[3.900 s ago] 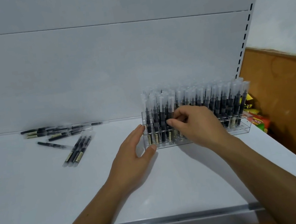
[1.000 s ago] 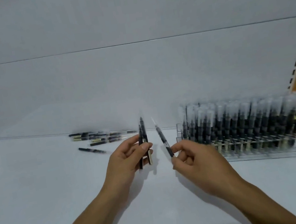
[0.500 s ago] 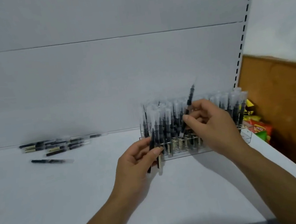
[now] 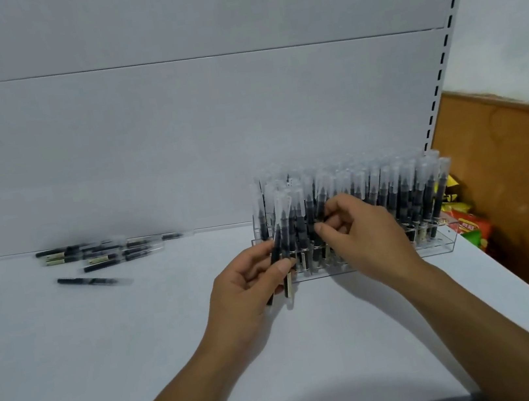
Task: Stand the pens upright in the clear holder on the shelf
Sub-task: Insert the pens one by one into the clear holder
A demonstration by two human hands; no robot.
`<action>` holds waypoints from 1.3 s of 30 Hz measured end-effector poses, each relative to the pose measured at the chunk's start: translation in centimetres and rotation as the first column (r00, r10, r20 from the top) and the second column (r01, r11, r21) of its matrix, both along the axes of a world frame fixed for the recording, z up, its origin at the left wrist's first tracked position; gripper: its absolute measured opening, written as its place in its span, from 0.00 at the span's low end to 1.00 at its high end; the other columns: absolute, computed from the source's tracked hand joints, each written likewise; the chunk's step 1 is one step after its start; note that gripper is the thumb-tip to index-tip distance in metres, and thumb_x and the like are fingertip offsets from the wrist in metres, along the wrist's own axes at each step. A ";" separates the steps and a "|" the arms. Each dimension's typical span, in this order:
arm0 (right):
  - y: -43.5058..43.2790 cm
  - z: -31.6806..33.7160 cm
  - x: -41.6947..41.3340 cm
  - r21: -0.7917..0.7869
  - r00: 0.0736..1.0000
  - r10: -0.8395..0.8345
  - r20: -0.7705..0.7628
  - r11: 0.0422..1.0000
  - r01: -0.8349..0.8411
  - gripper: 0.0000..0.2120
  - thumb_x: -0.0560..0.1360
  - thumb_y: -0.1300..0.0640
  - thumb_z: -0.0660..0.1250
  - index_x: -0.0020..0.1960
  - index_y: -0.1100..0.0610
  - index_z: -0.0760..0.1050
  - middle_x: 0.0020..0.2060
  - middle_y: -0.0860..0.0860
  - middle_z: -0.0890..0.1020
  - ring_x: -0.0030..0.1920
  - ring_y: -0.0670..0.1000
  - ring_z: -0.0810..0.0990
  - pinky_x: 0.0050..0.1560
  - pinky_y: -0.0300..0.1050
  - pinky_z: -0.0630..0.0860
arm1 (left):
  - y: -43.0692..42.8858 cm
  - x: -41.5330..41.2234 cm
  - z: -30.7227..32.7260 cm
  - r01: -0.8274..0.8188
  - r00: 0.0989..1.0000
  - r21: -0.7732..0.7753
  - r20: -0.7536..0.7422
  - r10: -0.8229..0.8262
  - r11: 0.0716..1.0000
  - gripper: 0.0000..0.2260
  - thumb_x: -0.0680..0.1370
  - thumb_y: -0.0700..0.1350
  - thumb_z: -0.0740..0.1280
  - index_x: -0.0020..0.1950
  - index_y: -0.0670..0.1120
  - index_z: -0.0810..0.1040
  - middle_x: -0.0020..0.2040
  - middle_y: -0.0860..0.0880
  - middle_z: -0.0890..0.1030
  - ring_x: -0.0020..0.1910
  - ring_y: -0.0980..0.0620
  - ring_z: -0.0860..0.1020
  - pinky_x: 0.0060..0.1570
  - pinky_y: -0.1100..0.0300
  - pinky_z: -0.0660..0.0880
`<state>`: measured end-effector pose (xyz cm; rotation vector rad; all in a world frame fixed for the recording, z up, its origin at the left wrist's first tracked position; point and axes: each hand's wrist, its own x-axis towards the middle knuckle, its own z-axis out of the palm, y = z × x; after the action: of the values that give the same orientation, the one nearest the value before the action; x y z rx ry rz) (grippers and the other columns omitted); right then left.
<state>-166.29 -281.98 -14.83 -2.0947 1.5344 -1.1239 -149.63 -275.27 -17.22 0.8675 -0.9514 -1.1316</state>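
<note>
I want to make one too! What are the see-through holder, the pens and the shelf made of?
The clear holder looks like glossy clear plastic, maybe acrylic: pens show through its walls. The pens seem plastic, with see-through caps over dark barrels. The shelf looks like smooth white-painted metal, but that's a guess.

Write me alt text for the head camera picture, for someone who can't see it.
A person's right-hand grip pinches a pen among the upright ones in a clear holder on a white shelf. The left-hand grip holds two more pens at its left end; loose pens lie far left.
</note>
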 end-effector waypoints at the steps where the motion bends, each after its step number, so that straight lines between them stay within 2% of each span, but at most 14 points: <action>1: 0.0 -0.1 0.1 0.003 1.000 0.003 0.001 1.000 -0.003 0.04 0.76 0.50 0.69 0.49 0.48 0.75 0.36 0.41 0.81 0.36 0.40 0.77 0.41 0.42 0.76 | 0.0 0.0 0.0 -0.003 1.000 0.000 -0.002 0.003 1.000 0.13 0.73 0.28 0.67 0.55 0.40 0.78 0.40 0.47 0.85 0.37 0.56 0.83 0.37 0.68 0.76; 9: -0.2 0.0 0.1 -0.020 0.993 -0.023 -0.119 1.000 0.021 0.04 0.74 0.50 0.71 0.44 0.49 0.77 0.35 0.39 0.79 0.37 0.37 0.75 0.36 0.35 0.69 | 0.1 -0.1 0.0 0.004 1.000 -0.012 0.013 -0.004 1.000 0.13 0.74 0.28 0.66 0.55 0.41 0.79 0.40 0.48 0.85 0.38 0.56 0.83 0.37 0.69 0.76; 14: 0.2 -0.1 -0.2 0.025 0.982 0.002 -0.191 1.000 0.002 0.04 0.75 0.48 0.70 0.45 0.48 0.79 0.38 0.40 0.80 0.40 0.43 0.78 0.41 0.41 0.72 | 0.1 -0.2 0.0 -0.015 1.000 -0.002 0.021 0.015 1.000 0.13 0.73 0.28 0.66 0.55 0.41 0.79 0.41 0.46 0.84 0.37 0.57 0.82 0.37 0.69 0.77; 16: 1.0 -0.3 -0.7 0.005 0.990 0.002 -0.140 1.000 -0.001 0.04 0.76 0.48 0.69 0.47 0.46 0.81 0.41 0.40 0.80 0.41 0.41 0.78 0.43 0.40 0.73 | 0.2 -0.2 0.1 -0.014 0.999 -0.005 0.030 0.014 1.000 0.14 0.74 0.29 0.66 0.56 0.40 0.78 0.41 0.46 0.85 0.38 0.57 0.83 0.38 0.69 0.76; 18: 2.2 -0.7 -0.9 -0.031 0.999 0.045 0.026 0.999 -0.045 0.03 0.76 0.48 0.69 0.45 0.44 0.81 0.40 0.39 0.81 0.38 0.39 0.77 0.40 0.36 0.71 | 0.2 -0.1 0.0 -0.008 0.999 -0.006 0.045 0.008 1.000 0.14 0.74 0.29 0.67 0.57 0.39 0.78 0.41 0.46 0.85 0.38 0.56 0.83 0.38 0.70 0.76; 20: 3.5 -0.9 -0.3 0.002 0.975 0.144 0.166 0.989 -0.146 0.02 0.75 0.47 0.69 0.45 0.42 0.80 0.38 0.40 0.82 0.35 0.42 0.76 0.36 0.36 0.72 | 0.2 -0.1 0.0 -0.004 0.997 0.003 0.071 0.004 1.000 0.14 0.74 0.30 0.67 0.58 0.38 0.78 0.43 0.44 0.84 0.38 0.55 0.83 0.38 0.69 0.76; 23: 4.1 -1.3 0.8 0.024 0.946 0.218 0.242 0.973 -0.230 0.03 0.73 0.48 0.72 0.45 0.44 0.80 0.37 0.39 0.81 0.32 0.45 0.73 0.33 0.38 0.72 | 0.3 -0.3 -0.1 0.011 0.991 0.009 0.131 -0.012 1.000 0.13 0.74 0.30 0.68 0.57 0.38 0.78 0.44 0.42 0.84 0.39 0.54 0.83 0.37 0.69 0.76; 26: 4.1 -1.6 1.3 -0.008 0.948 0.199 0.249 0.979 -0.204 0.04 0.73 0.50 0.73 0.41 0.46 0.78 0.31 0.39 0.78 0.29 0.44 0.71 0.31 0.38 0.70 | 0.5 -0.4 -0.2 0.033 0.977 0.009 0.211 -0.034 0.999 0.12 0.74 0.32 0.68 0.57 0.40 0.79 0.44 0.43 0.85 0.42 0.54 0.83 0.38 0.69 0.75; 29: 4.2 -1.1 1.0 0.002 0.952 0.188 0.240 0.981 -0.194 0.06 0.74 0.52 0.72 0.39 0.46 0.77 0.31 0.48 0.80 0.31 0.53 0.78 0.33 0.48 0.75 | 0.7 -0.5 -0.1 0.050 0.969 0.000 0.244 -0.048 0.999 0.11 0.74 0.32 0.68 0.54 0.43 0.80 0.43 0.47 0.86 0.42 0.56 0.83 0.39 0.69 0.76; 31: 3.7 -0.2 0.1 -0.013 0.932 0.154 0.327 0.987 -0.159 0.05 0.75 0.54 0.70 0.42 0.48 0.77 0.33 0.48 0.80 0.32 0.50 0.78 0.34 0.44 0.77 | 0.6 -0.5 0.0 0.020 0.974 -0.003 0.224 -0.018 1.000 0.10 0.75 0.33 0.68 0.54 0.43 0.80 0.44 0.47 0.86 0.41 0.57 0.83 0.39 0.69 0.75; 33: 2.8 1.2 -1.3 -0.064 0.890 0.073 0.449 0.997 -0.050 0.03 0.76 0.55 0.69 0.44 0.50 0.77 0.35 0.46 0.80 0.34 0.45 0.77 0.36 0.39 0.77 | 0.5 -0.4 -0.1 -0.029 0.982 0.005 0.189 0.028 1.000 0.09 0.75 0.35 0.68 0.53 0.44 0.79 0.43 0.47 0.86 0.41 0.58 0.83 0.39 0.70 0.75; 36: 1.2 2.5 -2.7 -0.152 0.916 -0.005 0.402 0.986 0.072 0.03 0.76 0.54 0.70 0.44 0.49 0.77 0.34 0.43 0.79 0.33 0.39 0.75 0.35 0.32 0.73 | 0.2 -0.2 -0.3 -0.060 0.982 0.017 0.181 0.056 0.998 0.08 0.75 0.36 0.68 0.51 0.47 0.80 0.45 0.49 0.86 0.44 0.58 0.83 0.41 0.71 0.75; 39: 0.3 2.2 -2.7 -0.142 0.965 -0.021 0.260 0.988 0.060 0.06 0.76 0.52 0.70 0.41 0.46 0.75 0.33 0.42 0.78 0.31 0.39 0.73 0.34 0.35 0.70 | 0.0 -0.1 -0.5 -0.067 0.976 0.030 0.210 0.059 0.997 0.07 0.76 0.38 0.68 0.52 0.47 0.80 0.47 0.51 0.86 0.48 0.58 0.83 0.45 0.72 0.75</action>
<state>-169.01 -281.64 -12.59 -1.9210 1.4139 -1.5022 -149.78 -275.25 -17.76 1.0553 -1.0704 -1.0199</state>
